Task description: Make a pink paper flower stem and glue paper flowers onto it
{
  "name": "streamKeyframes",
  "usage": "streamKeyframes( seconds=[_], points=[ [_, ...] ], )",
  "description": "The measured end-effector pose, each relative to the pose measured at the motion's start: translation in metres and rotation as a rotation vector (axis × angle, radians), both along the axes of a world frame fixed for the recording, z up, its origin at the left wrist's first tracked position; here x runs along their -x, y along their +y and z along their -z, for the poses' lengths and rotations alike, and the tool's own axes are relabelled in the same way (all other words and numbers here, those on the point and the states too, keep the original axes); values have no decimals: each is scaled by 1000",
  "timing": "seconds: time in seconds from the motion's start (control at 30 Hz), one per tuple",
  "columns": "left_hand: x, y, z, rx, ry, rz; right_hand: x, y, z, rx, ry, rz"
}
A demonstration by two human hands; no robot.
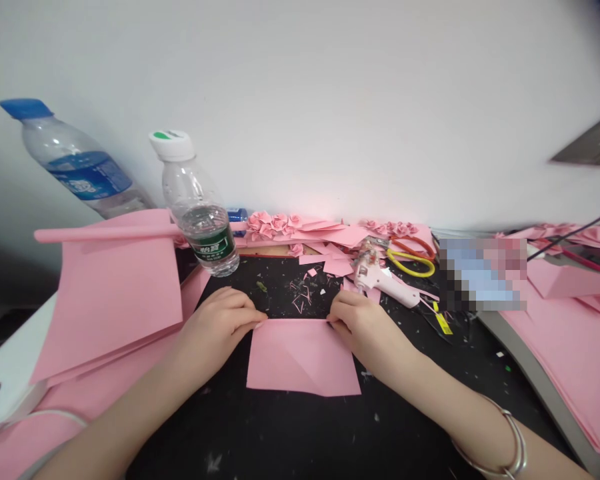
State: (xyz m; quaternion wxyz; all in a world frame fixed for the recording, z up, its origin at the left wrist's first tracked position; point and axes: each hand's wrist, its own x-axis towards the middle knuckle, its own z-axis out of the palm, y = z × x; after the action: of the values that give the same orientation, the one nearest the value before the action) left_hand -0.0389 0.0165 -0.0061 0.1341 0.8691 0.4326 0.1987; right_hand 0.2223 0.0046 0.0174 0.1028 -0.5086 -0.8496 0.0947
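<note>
A small sheet of pink paper (303, 360) lies on the black tabletop (300, 440) in front of me. My left hand (230, 320) pinches its far left corner, fingers pressed together. At the far right corner, my right hand (357, 323) pinches the paper the same way. The far edge between the hands runs straight and looks slightly raised or folded. A faint diagonal crease crosses the sheet. Just beyond my right hand lies a white glue gun (390, 285), its nozzle towards that hand. Thin pink paper scraps (303, 297) are scattered behind the sheet.
Two plastic bottles, one green-labelled (207, 233) and one blue-labelled (93, 173), stand at the left. Large pink sheets (120, 300) lie there too. Paper roses (273, 225) line the wall. Scissors with yellow and red handles (413, 262), a blurred rectangle (483, 273) and more pink paper (575, 340) are right.
</note>
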Motion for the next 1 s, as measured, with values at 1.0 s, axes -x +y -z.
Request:
streamKeyframes(
  seconds=[1.0],
  points=[
    [-27, -22, -20, -18, 278, -43, 19, -31, 6, -135, -281, -107]
  ],
)
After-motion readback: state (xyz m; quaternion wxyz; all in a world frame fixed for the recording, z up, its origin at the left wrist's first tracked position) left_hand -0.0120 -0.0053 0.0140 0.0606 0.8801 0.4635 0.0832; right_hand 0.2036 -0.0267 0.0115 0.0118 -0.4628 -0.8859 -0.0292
